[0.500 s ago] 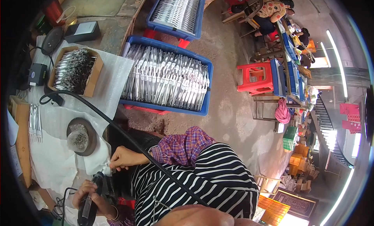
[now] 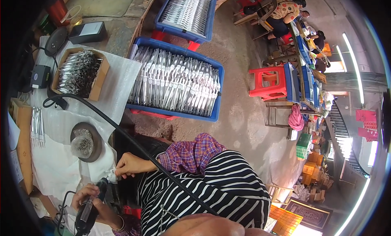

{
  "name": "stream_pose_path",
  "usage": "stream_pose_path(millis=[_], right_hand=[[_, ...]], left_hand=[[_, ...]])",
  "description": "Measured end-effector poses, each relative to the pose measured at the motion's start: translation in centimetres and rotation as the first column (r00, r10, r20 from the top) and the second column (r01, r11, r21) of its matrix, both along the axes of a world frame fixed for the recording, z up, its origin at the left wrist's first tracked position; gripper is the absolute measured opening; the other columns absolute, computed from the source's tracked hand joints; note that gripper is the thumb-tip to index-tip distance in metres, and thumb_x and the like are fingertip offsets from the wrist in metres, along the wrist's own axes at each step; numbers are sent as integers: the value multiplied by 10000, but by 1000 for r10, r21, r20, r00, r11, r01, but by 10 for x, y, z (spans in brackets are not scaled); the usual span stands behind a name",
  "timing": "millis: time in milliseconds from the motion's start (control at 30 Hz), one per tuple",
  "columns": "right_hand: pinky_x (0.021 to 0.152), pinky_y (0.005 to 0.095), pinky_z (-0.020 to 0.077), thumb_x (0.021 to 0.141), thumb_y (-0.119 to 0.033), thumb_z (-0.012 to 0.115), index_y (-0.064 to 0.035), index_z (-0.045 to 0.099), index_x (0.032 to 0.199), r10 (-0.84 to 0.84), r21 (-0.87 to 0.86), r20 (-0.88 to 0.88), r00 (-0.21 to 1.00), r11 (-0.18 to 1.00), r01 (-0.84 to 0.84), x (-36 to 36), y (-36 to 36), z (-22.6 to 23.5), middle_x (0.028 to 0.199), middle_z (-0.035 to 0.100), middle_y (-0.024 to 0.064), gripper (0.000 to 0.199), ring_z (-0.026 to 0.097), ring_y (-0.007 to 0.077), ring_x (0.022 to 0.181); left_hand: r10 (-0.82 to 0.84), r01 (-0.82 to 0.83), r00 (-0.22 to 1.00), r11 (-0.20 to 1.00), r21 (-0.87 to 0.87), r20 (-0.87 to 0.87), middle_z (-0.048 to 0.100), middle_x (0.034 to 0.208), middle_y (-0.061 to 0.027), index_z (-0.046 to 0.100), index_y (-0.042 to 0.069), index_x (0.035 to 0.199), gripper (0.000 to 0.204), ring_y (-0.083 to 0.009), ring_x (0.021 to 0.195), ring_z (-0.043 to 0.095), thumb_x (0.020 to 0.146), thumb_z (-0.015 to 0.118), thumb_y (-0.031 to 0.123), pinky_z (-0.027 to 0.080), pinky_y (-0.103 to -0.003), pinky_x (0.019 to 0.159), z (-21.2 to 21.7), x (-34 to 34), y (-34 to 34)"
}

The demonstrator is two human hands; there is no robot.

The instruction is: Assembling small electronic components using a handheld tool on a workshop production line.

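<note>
We see our left grip [image 2: 87,199] wrapped around a dark handheld tool [image 2: 84,223], our right grip [image 2: 132,164] pinching a small white piece [image 2: 111,175] at the tool's tip, near the tabletop [image 2: 116,38] edge, a round dark block [image 2: 96,139] near them, a blue tray [image 2: 177,114] well apart.

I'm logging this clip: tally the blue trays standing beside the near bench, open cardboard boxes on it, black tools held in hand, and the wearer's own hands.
Blue trays: 2 (larger tray, smaller tray)
Open cardboard box: 1
Black handheld tool: 1
Wearer's hands: 2 (left hand, right hand)
Total: 6
</note>
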State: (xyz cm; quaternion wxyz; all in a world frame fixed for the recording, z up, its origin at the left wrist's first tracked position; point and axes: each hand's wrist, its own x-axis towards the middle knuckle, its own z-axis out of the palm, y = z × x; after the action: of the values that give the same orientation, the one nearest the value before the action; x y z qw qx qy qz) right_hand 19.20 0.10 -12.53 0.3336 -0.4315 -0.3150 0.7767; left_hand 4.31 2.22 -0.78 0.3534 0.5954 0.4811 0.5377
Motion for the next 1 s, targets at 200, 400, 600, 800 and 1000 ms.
stream_pose_path(millis=[200,400,600,800,1000], right_hand=[[376,196,390,811,-194,612,22,685,784,4,-4,3,1000,1000,-4,-1,0,0,576,595,27,231,483,44,435],[377,194,387,812,-196,616,21,688,796,11,-9,13,1000,1000,-11,-2,-2,-2,574,591,25,229,476,42,434],[374,194,386,809,-191,617,18,690,806,8,-17,16,1000,1000,-7,0,-2,-2,573,590,26,222,475,42,433],[374,196,390,806,-194,618,19,685,779,-3,-10,28,1000,1000,3,3,-2,-1,575,592,25,225,479,44,435],[393,210,427,804,-244,629,-10,688,767,44,-15,18,999,999,-43,-13,1,-5,585,609,30,244,512,51,455]], left_hand=[[-8,8,1000,1000,-15,7,461,735,-103,369,12,1008,506,-194,658,475,815,637,396,427,-346,665,-3,-3,-3],[32,-32,999,999,2,10,454,735,-90,380,19,1051,534,-185,653,467,811,637,420,417,-337,654,-4,-1,-5],[54,-54,998,998,18,33,447,730,-84,384,26,1067,524,-179,647,457,815,637,409,415,-337,650,-6,2,-6],[31,-32,999,999,29,39,456,714,-83,385,25,1066,507,-180,644,461,813,643,380,422,-345,649,-9,3,-4],[178,-177,984,984,34,-23,503,736,-87,390,22,1063,465,-190,652,501,787,659,283,447,-352,676,-11,-10,-12]])
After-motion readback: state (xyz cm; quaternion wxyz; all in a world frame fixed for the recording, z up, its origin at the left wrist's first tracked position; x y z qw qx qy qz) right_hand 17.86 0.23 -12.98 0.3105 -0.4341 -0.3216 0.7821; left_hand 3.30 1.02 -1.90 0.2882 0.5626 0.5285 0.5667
